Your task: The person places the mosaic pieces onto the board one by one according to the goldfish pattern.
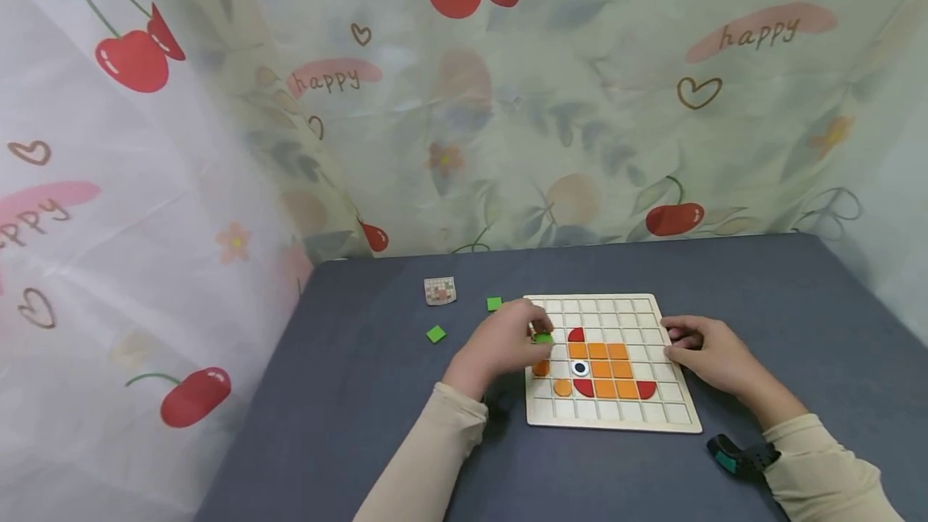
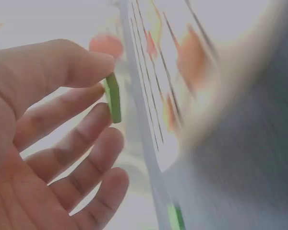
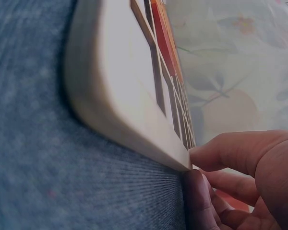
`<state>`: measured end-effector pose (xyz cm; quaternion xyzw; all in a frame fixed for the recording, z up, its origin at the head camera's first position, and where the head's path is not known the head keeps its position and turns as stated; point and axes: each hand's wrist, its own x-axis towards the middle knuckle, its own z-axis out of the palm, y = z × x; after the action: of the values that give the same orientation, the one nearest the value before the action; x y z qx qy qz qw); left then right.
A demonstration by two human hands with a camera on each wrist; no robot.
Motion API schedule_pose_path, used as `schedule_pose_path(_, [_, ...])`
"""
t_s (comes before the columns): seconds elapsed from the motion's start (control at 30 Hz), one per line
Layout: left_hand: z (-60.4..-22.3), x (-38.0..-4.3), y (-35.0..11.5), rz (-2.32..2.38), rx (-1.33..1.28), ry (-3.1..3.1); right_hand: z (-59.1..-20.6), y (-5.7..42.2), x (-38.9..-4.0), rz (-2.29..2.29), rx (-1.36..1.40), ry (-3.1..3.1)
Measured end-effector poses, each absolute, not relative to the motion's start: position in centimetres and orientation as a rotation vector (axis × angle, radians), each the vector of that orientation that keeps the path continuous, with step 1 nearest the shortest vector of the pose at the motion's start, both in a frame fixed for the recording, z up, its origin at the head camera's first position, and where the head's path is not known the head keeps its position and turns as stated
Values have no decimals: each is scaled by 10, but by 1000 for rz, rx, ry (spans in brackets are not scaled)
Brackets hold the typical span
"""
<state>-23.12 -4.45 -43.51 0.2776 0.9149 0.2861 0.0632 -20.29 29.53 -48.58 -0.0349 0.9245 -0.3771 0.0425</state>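
Note:
My left hand point(image 1: 502, 338) pinches a green square tile point(image 2: 113, 98) between thumb and fingertips, above the left side of a pale wooden grid board point(image 1: 605, 416). In the left wrist view the tile is off the board's surface. On the board, several orange square tiles point(image 1: 601, 369) form a block with red rounded tiles point(image 1: 647, 390) around it and an eye tile point(image 1: 580, 369). Two orange round tiles, one at the lower left point(image 1: 562, 387), lie left of the block. My right hand point(image 1: 714, 353) holds the board's right edge, thumb on top and fingers at the side.
Two green tiles lie on the dark blue tabletop point(image 1: 362, 393), one left point(image 1: 436, 334) and one by the board's upper left corner point(image 1: 495, 304). A small patterned card point(image 1: 440, 291) lies behind them. A printed curtain point(image 1: 536, 135) hangs behind the table.

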Motion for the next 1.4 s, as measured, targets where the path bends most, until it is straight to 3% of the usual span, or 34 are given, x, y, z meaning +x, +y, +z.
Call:
schedule_pose_path(0.27, [-427, -236, 25, 793, 1060, 2702, -488, 295, -204, -1184, -132, 2817])
schedule_pose_path(0.53, [-444, -251, 73, 684, 1077, 2723, -486, 299, -205, -1186, -151, 2831])
schedule_pose_path(1.4, [-459, -260, 96, 616, 867, 2839, -486, 298, -204, -1197, -171, 2834])
